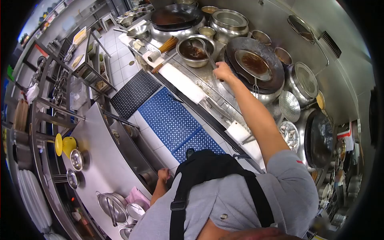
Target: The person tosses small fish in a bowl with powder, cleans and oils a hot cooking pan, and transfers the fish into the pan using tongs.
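My right hand is closed round the handle of a metal ladle, whose head is down in a steel bowl of dark brown sauce. Just right of that hand, a strainer with reddish-brown contents rests over a large black wok. My left hand hangs low beside the steel counter at the left, its fingers curled; whether anything is in them is too small to tell.
A bamboo brush lies left of the bowl. Another wok stands at the back, a third at the right. Lidded steel pots line the wall. Blue mats cover the floor. Yellow bowls sit on the left counter.
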`<control>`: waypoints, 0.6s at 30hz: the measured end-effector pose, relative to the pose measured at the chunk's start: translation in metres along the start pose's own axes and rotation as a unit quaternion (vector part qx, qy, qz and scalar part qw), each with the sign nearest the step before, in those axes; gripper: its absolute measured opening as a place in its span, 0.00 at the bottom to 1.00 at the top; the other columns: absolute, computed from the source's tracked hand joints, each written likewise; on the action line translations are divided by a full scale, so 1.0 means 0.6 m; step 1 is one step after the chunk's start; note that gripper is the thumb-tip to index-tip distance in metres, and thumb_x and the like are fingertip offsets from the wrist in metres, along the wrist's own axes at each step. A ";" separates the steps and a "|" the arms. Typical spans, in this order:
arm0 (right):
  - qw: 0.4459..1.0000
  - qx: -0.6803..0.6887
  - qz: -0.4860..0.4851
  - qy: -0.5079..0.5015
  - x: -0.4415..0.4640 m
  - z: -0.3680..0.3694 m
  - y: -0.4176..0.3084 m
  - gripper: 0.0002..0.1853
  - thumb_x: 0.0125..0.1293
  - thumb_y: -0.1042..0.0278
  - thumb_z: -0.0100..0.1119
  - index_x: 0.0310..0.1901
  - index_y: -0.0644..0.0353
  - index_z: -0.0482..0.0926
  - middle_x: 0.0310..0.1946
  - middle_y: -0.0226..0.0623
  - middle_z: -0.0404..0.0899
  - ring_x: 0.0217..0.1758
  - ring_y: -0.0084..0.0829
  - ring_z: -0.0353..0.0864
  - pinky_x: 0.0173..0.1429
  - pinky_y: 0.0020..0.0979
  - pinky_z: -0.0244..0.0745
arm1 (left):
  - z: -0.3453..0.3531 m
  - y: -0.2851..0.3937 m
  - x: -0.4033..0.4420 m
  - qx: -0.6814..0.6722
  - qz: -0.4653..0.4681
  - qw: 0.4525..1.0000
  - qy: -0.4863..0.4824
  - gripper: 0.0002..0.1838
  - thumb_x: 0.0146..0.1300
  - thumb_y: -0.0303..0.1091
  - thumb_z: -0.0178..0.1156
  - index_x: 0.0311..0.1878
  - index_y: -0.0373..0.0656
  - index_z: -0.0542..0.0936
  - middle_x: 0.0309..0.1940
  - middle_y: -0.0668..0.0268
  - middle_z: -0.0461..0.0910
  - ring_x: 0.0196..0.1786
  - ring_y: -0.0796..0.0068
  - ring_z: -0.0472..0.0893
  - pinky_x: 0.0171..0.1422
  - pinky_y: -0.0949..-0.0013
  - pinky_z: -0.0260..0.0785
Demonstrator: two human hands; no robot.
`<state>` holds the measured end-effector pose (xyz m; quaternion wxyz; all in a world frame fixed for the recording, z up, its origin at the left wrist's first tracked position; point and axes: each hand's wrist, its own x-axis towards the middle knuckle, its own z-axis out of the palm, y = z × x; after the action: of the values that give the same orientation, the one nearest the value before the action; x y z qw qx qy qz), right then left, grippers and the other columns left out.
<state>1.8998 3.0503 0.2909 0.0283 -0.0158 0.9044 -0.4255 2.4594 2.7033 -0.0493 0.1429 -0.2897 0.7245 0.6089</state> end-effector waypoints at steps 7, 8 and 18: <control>0.808 0.522 0.235 -0.140 -0.025 -0.033 -0.052 0.04 0.62 0.77 0.57 0.32 0.64 0.72 0.27 0.42 0.78 0.19 0.23 0.72 0.18 0.24 0.64 | 0.014 -0.092 -0.070 0.153 -0.146 0.977 -0.037 0.10 0.66 0.33 0.54 0.33 0.41 0.82 0.22 0.62 0.78 0.21 0.68 0.77 0.21 0.64 0.69; 0.785 0.558 0.223 -0.150 -0.032 -0.039 -0.043 0.05 0.64 0.76 0.56 0.37 0.67 0.72 0.32 0.44 0.78 0.22 0.21 0.71 0.20 0.22 0.64 | 0.006 -0.092 -0.076 0.360 0.009 0.930 -0.076 0.11 0.66 0.34 0.53 0.32 0.42 0.82 0.22 0.63 0.79 0.22 0.67 0.78 0.23 0.62 0.71; 0.671 0.712 0.113 -0.174 -0.176 -0.211 0.011 0.06 0.65 0.73 0.56 0.35 0.67 0.73 0.30 0.39 0.76 0.23 0.21 0.70 0.22 0.23 0.62 | 0.008 0.050 0.013 0.162 0.033 0.986 -0.027 0.17 0.69 0.44 0.52 0.29 0.44 0.81 0.18 0.67 0.74 0.18 0.67 0.74 0.26 0.60 0.69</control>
<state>1.9971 3.1573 0.3705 0.2354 0.0381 0.3011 -0.9233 2.4348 2.7085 -0.0307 0.1874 -0.2217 0.8187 0.4954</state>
